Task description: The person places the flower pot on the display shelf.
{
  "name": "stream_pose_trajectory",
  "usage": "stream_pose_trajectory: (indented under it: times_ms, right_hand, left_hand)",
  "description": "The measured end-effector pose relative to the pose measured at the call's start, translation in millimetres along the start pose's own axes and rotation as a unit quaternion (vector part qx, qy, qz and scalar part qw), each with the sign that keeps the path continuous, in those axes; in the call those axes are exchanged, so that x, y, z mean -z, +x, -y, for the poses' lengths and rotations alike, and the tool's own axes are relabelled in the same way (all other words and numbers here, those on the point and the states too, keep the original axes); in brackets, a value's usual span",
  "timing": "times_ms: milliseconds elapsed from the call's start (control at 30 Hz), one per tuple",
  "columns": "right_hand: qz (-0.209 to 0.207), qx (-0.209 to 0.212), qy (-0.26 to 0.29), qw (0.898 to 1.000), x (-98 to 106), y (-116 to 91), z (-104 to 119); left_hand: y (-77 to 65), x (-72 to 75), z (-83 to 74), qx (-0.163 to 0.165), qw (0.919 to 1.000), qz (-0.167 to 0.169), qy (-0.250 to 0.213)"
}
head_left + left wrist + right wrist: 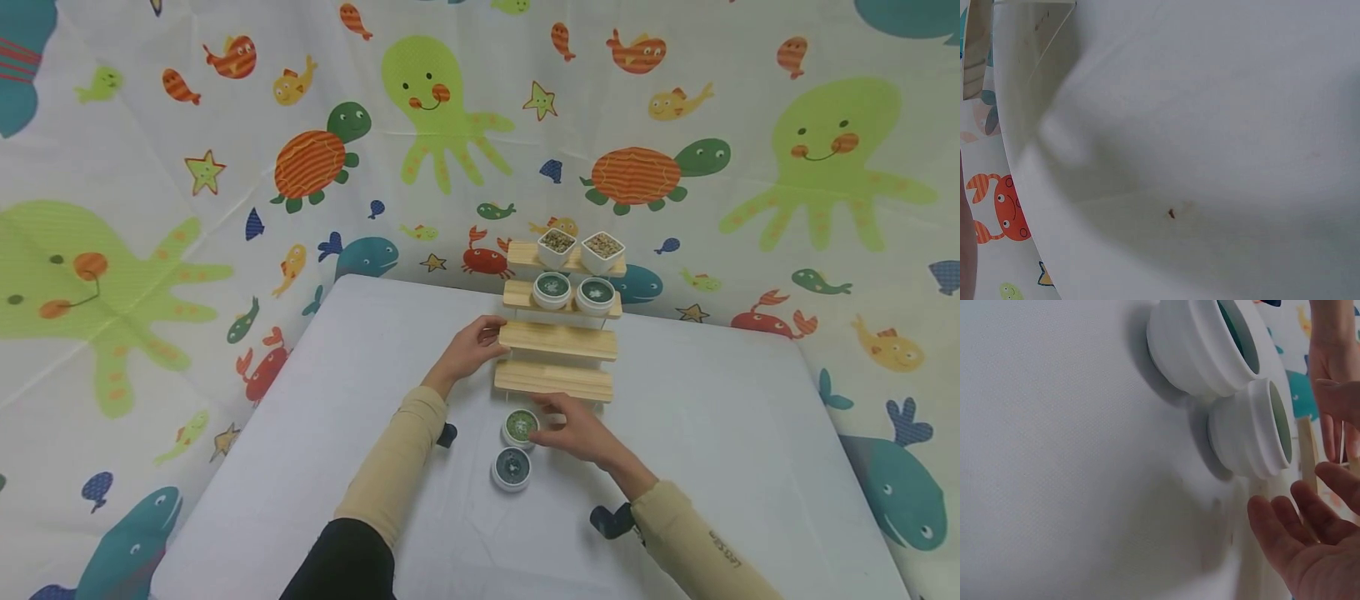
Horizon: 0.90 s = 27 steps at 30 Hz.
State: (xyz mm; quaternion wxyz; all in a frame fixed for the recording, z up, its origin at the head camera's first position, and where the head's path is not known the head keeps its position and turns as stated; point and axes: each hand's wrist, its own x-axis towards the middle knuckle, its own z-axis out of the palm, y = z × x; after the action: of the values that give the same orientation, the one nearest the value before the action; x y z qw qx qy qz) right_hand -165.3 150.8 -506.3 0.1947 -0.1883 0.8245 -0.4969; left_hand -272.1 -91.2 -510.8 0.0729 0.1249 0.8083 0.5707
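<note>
In the head view, a tiered wooden stand (557, 340) stands near the far side of the table. My left hand (468, 350) holds the left end of its third shelf from the top, thumb in front and fingers behind. Two small round white pots stand one before the other in front of the stand: a green-topped pot (521, 427) and a dark-topped pot (512, 468). My right hand (573, 429) is right of the green-topped pot, fingers spread and slightly bent. The right wrist view shows the fingers (1266, 528) apart from the white pot (1250, 431).
On the top shelf sit two square white pots (557, 247) with speckled contents. The shelf below carries two round white pots (552, 290) with dark green tops. A white cloth (315, 467) covers the table. Behind hangs a sea-animal curtain (480, 100).
</note>
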Motion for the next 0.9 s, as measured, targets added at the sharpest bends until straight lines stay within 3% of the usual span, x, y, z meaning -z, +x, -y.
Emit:
stream_pose_trajectory:
  times_ms: [500, 900]
  right_hand:
    - [-0.025, -0.011, 0.000, 1.000, -12.3, -1.4, -1.5]
    - [-0.025, -0.011, -0.002, 1.000, -17.4, 3.7, -11.1]
  left_hand:
    - [-4.5, 0.6, -8.2, 0.003, 1.0000, 0.003, -0.005]
    - [-2.1, 0.4, -2.6, 0.001, 1.0000, 0.002, 0.006]
